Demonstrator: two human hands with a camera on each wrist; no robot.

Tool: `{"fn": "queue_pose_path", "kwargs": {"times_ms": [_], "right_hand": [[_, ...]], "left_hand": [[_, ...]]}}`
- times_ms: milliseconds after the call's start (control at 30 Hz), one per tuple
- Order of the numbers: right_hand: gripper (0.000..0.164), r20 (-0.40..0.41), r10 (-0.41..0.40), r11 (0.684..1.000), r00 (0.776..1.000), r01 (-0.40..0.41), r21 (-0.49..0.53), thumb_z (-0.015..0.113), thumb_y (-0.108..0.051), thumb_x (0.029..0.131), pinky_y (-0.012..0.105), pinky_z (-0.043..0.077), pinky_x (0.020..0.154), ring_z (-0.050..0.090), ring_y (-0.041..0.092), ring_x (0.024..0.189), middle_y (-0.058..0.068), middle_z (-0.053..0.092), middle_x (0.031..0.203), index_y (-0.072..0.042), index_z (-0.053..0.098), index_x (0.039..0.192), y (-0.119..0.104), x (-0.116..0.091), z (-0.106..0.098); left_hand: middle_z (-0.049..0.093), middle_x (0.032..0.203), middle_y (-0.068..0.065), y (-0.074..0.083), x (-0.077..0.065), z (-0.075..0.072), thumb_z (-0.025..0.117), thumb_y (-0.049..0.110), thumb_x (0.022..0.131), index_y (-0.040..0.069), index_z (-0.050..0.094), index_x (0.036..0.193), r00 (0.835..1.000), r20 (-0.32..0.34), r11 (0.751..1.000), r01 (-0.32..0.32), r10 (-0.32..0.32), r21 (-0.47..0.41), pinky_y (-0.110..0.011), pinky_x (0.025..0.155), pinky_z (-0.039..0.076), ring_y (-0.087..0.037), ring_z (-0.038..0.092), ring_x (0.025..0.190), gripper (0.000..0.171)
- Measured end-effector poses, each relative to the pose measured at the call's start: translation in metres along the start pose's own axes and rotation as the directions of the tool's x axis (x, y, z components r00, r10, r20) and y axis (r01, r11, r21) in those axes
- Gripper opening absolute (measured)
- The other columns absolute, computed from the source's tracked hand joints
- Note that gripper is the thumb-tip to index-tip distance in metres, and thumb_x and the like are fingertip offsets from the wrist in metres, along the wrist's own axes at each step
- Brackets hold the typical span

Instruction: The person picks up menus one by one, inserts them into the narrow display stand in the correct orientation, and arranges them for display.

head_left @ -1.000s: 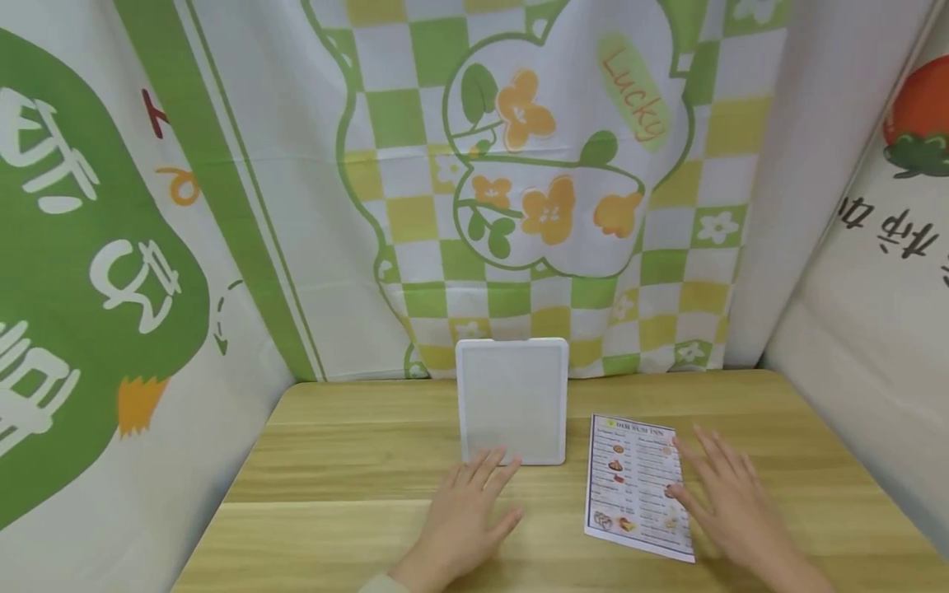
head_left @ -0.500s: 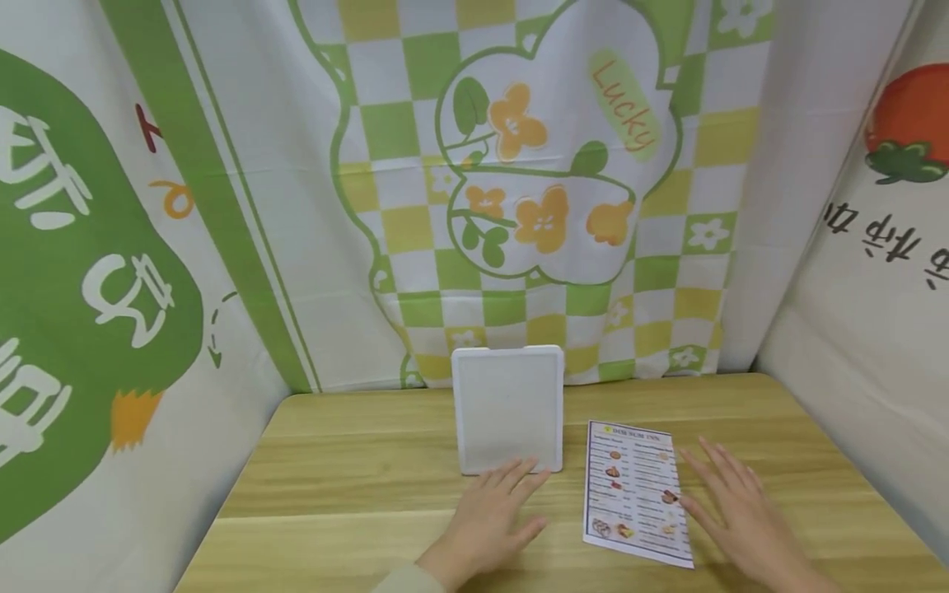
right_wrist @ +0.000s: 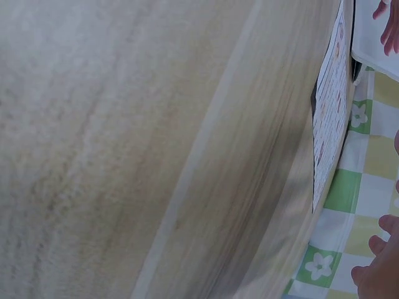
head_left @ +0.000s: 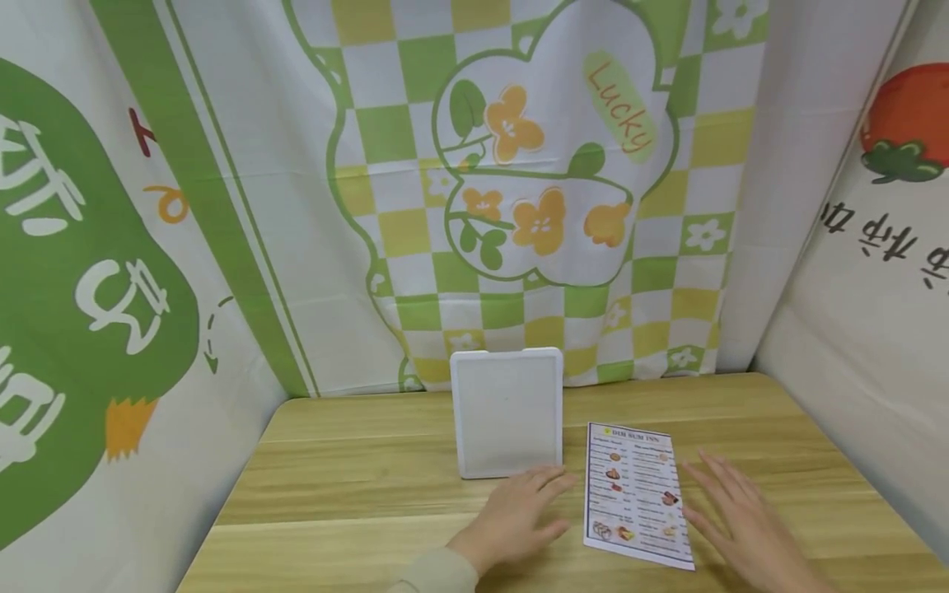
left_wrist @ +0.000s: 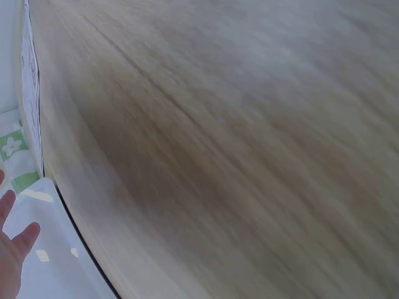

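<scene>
A printed menu sheet [head_left: 636,494] headed "Dim Sum Inn" lies on the wooden table [head_left: 334,461], with small food pictures and lines of text. My left hand [head_left: 517,515] is between a white framed board [head_left: 507,414] and the sheet, fingers spread, holding nothing. To the right of the sheet is my right hand [head_left: 745,523], fingers extended and thumb toward the paper's edge. In the left wrist view some fingers of the left hand [left_wrist: 12,249] show in front of the white board. The right wrist view catches fingertips of the right hand [right_wrist: 380,261] at its edge.
The white board stands upright toward the back of the table. Behind it hangs a green and yellow checked curtain [head_left: 474,305] with flowers and "Lucky" on it. Printed cloth walls [head_left: 252,354] close off the left and right sides.
My left hand has moved right, from in front of the board toward the menu sheet. My right hand has shifted slightly right and down. The camera view has tilted a little.
</scene>
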State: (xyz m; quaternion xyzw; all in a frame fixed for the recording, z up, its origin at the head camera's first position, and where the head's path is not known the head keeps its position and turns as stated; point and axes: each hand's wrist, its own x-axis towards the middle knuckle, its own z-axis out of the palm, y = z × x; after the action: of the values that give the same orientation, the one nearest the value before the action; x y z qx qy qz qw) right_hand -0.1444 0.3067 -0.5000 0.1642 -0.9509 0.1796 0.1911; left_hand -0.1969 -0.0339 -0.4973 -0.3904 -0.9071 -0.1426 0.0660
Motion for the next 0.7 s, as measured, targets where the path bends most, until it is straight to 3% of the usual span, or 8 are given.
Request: {"fn": "queue_pose_path", "kwargs": {"times_ms": [167,300,433,700], "right_hand": [[0.066,0.017,-0.005,1.000,1.000,0.005,0.005,0.070,-0.029,0.093,0.064,0.015,0.113,0.030,0.045,0.139,0.019,0.032,0.155,-0.017,0.041,0.151,0.002,-0.003,0.002],[0.064,0.060,0.012,0.999,0.998,-0.014,0.043,0.069,-0.032,0.093,0.071,0.023,0.105,0.034,0.049,0.135,0.018,0.033,0.156,-0.015,0.044,0.149,0.002,-0.007,0.004],[0.060,0.088,0.012,0.997,0.996,-0.018,0.072,0.069,-0.033,0.093,0.073,0.030,0.097,0.036,0.050,0.132,0.014,0.032,0.157,-0.014,0.048,0.146,0.003,-0.009,0.007],[0.060,0.128,0.020,0.992,0.992,-0.036,0.121,0.070,-0.035,0.093,0.073,0.035,0.093,0.037,0.047,0.132,0.014,0.035,0.155,-0.014,0.049,0.145,0.004,-0.015,0.007]], "left_hand": [[0.044,0.151,0.000,0.005,0.010,0.007,0.059,0.040,0.098,0.024,0.043,0.149,0.998,0.033,0.999,-0.044,0.044,-0.002,-0.042,0.109,0.038,-0.022,0.043,0.137,0.057],[0.045,0.150,-0.001,0.010,0.016,0.012,0.059,0.039,0.098,0.025,0.046,0.148,0.997,0.054,0.998,-0.063,0.063,0.004,-0.039,0.110,0.037,-0.024,0.044,0.136,0.054],[0.046,0.150,-0.001,0.012,0.021,0.016,0.061,0.038,0.097,0.025,0.048,0.146,0.996,0.064,0.998,-0.060,0.060,0.007,-0.037,0.110,0.037,-0.022,0.045,0.136,0.053],[0.047,0.149,0.001,0.012,0.028,0.019,0.059,0.041,0.098,0.026,0.049,0.145,0.994,0.108,0.999,-0.028,0.030,-0.018,-0.038,0.110,0.037,-0.020,0.044,0.136,0.051]]}}
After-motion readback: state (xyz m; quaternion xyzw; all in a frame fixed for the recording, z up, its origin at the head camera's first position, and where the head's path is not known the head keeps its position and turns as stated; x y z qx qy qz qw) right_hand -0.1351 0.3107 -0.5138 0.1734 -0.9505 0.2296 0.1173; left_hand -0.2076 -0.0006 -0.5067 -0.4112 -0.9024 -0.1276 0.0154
